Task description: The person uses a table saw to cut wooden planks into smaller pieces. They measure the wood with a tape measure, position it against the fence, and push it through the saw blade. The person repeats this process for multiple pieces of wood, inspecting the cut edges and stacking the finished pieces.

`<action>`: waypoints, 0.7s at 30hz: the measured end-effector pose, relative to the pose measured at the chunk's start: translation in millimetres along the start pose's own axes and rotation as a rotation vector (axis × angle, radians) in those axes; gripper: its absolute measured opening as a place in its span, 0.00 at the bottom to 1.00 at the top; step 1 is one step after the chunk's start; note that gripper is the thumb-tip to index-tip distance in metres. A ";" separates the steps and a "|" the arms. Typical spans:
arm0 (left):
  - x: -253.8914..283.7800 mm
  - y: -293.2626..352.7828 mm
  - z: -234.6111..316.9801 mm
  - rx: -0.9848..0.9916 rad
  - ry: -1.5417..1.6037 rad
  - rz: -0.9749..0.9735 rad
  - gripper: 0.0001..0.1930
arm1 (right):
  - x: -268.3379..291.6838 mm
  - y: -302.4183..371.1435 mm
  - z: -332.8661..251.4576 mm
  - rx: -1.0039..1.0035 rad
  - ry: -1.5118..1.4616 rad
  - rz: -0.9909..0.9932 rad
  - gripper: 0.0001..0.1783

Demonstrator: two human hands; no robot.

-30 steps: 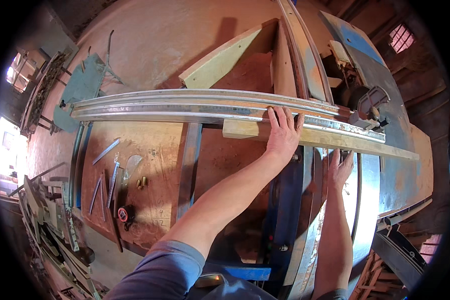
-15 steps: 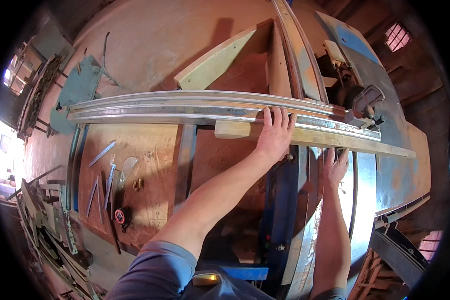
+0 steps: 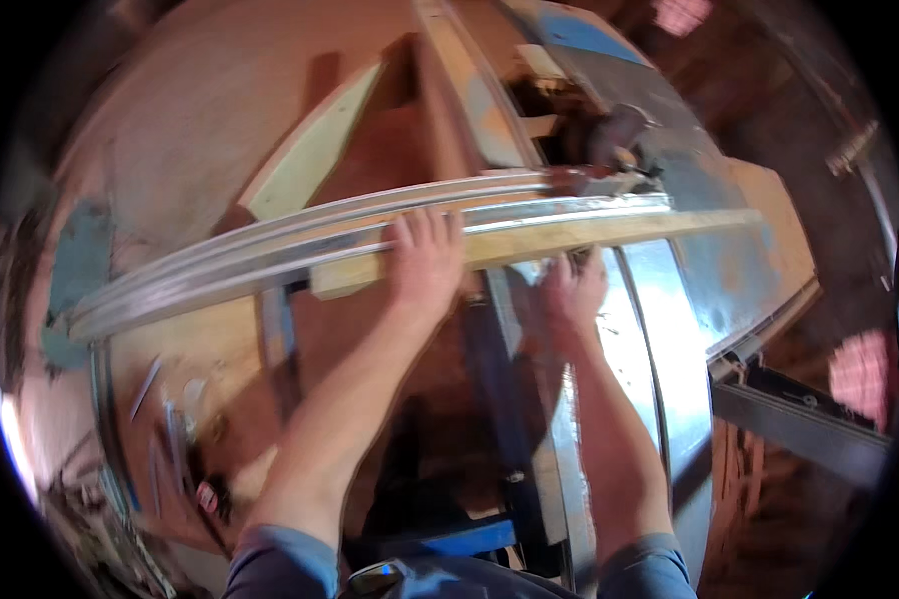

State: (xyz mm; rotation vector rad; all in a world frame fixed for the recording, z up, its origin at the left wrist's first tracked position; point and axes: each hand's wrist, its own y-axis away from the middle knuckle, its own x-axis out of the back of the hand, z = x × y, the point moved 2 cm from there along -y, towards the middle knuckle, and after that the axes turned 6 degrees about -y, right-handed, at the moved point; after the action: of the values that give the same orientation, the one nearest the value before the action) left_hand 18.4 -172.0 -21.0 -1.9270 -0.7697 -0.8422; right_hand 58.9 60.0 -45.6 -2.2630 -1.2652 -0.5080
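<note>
A long wooden strip point(image 3: 514, 244) lies along the near side of a long ribbed metal rail point(image 3: 240, 247). My left hand point(image 3: 428, 262) is wrapped over the strip toward its left end, its fingertips reaching onto the rail. Farther right, my right hand point(image 3: 575, 290) has its fingers curled at the strip's near edge, above a shiny metal table point(image 3: 659, 329). The strip's right end extends past the rail's end. Motion blur softens both hands, and the undersides of their grips are hidden.
A dark clamp-like fitting point(image 3: 614, 140) stands by the rail's right end. Blurred rulers point(image 3: 175, 439) and a red-and-black tape measure point(image 3: 210, 496) lie on a wooden board point(image 3: 195, 344) at left. A pale angled board point(image 3: 315, 145) lies beyond the rail.
The view has swung right and tilted, so the rail, strip and bench appear farther left. Both hands stay at about the same places on the strip.
</note>
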 end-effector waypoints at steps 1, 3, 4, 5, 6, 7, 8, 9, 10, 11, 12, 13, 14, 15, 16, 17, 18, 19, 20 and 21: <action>-1.5 1.0 -6.4 0.001 0.088 -0.038 0.24 | -3.3 0.7 -4.4 -0.022 0.035 -0.006 0.37; 2.9 -0.5 -9.7 -0.032 0.066 -0.031 0.28 | -15.1 -0.1 11.8 0.016 0.176 0.087 0.44; 4.0 -1.5 -12.3 -0.041 0.065 -0.075 0.29 | -13.2 -2.8 8.1 0.035 0.172 0.051 0.45; -3.7 3.3 -13.4 -0.042 0.077 -0.062 0.32 | -9.2 -4.4 6.5 0.048 0.169 0.019 0.46; -7.1 2.7 -13.4 -0.029 0.049 -0.095 0.35 | -6.1 -0.6 -2.5 0.108 0.150 0.087 0.47; -7.0 -2.3 -7.7 -0.037 0.080 -0.104 0.37 | -4.9 -1.2 6.2 0.077 0.223 0.110 0.47; -6.5 -2.9 -9.1 -0.037 0.100 -0.119 0.39 | -5.2 -1.1 5.6 0.064 0.227 0.106 0.46; -4.2 -4.1 -7.2 -0.055 0.086 -0.121 0.37 | -3.2 0.6 5.2 0.072 0.237 0.127 0.46; -0.8 -3.7 -6.8 -0.064 0.065 -0.132 0.34 | -2.9 2.4 4.0 0.085 0.244 0.134 0.46; 2.8 -4.0 -6.2 -0.071 0.044 -0.144 0.32 | -2.4 2.5 3.5 0.074 0.239 0.131 0.47; 6.7 -5.4 -6.1 -0.064 0.050 -0.177 0.34 | -1.5 2.0 3.3 0.064 0.235 0.127 0.47; 10.7 -7.0 -6.8 -0.058 0.058 -0.210 0.36 | -0.7 1.8 1.2 0.053 0.231 0.125 0.48; 12.6 -7.0 -6.2 -0.051 0.065 -0.244 0.37 | -0.3 1.2 -1.1 0.046 0.227 0.121 0.48; 2.1 -2.7 -6.2 -0.045 0.083 -0.175 0.39 | 0.0 0.2 -3.5 0.039 0.222 0.117 0.48; 0.3 -1.2 -7.4 -0.045 0.079 -0.182 0.39 | -1.3 0.1 -4.3 0.034 0.217 0.110 0.48; -0.7 -0.8 -7.3 -0.045 0.074 -0.189 0.40 | -2.5 0.9 -4.2 0.013 0.228 0.109 0.48; -1.3 -2.2 -5.3 -0.043 0.069 -0.196 0.40 | 0.1 0.7 -2.8 0.021 0.224 0.115 0.48; 6.7 -5.1 -4.2 -0.051 0.082 -0.258 0.39 | 1.5 0.9 -1.4 0.029 0.217 0.116 0.49; 5.3 -5.2 -2.8 -0.056 0.080 -0.260 0.40 | 2.8 1.0 -0.1 0.037 0.211 0.117 0.49; 2.3 -3.8 -2.4 -0.061 0.079 -0.263 0.41 | 3.2 1.1 1.4 0.018 0.226 0.100 0.49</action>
State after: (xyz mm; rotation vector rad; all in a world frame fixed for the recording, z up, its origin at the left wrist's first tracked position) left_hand 16.2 -172.0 -16.5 -1.8576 -0.9730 -1.1053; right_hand 61.5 62.6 -45.2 -2.1704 -1.0357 -0.6913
